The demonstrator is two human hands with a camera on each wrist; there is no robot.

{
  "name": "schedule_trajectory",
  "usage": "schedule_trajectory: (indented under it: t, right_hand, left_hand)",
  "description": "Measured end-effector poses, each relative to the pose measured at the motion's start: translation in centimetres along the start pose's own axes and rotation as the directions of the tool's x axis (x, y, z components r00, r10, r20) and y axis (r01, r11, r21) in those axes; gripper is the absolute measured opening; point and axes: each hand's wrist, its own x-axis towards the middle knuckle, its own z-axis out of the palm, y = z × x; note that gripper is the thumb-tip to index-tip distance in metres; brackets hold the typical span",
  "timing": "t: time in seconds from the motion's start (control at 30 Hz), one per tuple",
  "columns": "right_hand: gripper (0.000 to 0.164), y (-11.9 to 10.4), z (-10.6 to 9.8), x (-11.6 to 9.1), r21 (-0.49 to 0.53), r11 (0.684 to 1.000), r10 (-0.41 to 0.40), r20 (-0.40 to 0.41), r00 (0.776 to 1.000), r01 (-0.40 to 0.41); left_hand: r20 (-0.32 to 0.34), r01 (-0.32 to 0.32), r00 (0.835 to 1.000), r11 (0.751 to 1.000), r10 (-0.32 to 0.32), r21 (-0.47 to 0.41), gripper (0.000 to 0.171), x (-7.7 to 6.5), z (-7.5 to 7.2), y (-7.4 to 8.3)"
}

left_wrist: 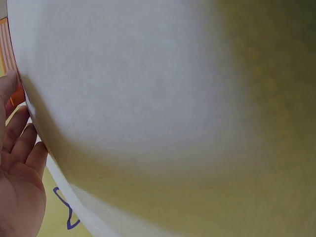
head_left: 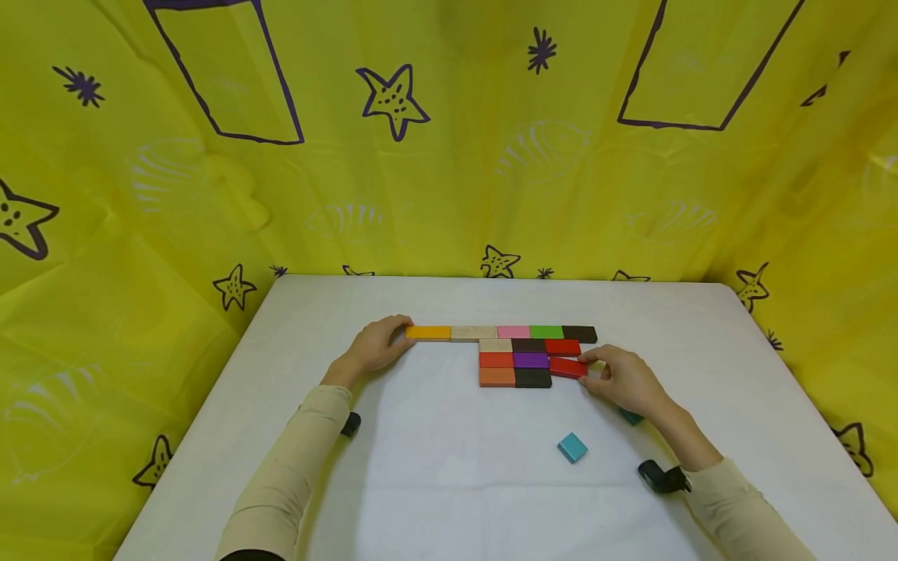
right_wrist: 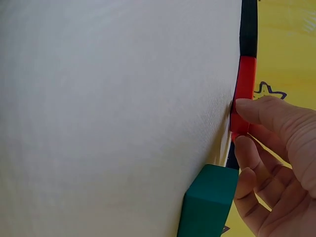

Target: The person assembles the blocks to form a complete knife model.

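Observation:
At the left end of the top row of small blocks, my left hand (head_left: pixel 379 344) pinches the end of a yellow-orange block (head_left: pixel 429 333). The left wrist view shows the thumb on the front of this block (left_wrist: pixel 7 47). On the right, my right hand (head_left: pixel 627 380) pinches a red block (head_left: pixel 567 367) between thumb and fingers. That red block lies slightly tilted at the right end of the third row, beside a purple block (head_left: pixel 531 360). Another red block (head_left: pixel 563 347) lies just behind it. A dark green block (right_wrist: pixel 207 202) stands near the right hand, partly hidden beneath it in the head view.
The top row also has beige (head_left: pixel 473 333), pink (head_left: pixel 514 332), green (head_left: pixel 546 332) and dark (head_left: pixel 579 334) blocks. Below sit orange (head_left: pixel 496 377) and black (head_left: pixel 533 378) blocks. A teal block (head_left: pixel 572 447) lies apart on the white table (head_left: pixel 435 483). Yellow patterned cloth (head_left: pixel 449 171) surrounds it.

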Motion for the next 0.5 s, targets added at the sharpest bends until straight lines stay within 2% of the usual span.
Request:
schedule_trajectory:
  t: [0.23, 0.5]
  right_hand:
    - [0.025, -0.09, 0.19, 0.09, -0.007, 1.000, 0.007, -0.039, 0.999, -0.007]
    - [0.022, -0.22, 0.29, 0.35, -0.007, 1.000, 0.015, -0.041, 0.999, -0.015]
  left_hand:
    - [0.004, 0.010, 1.000, 1.000, -0.010, 0.003, 0.034, -0.04, -0.12, 0.13]
    - [0.015, 0.027, 1.000, 1.000, -0.027, 0.008, 0.036, 0.01, -0.04, 0.02]
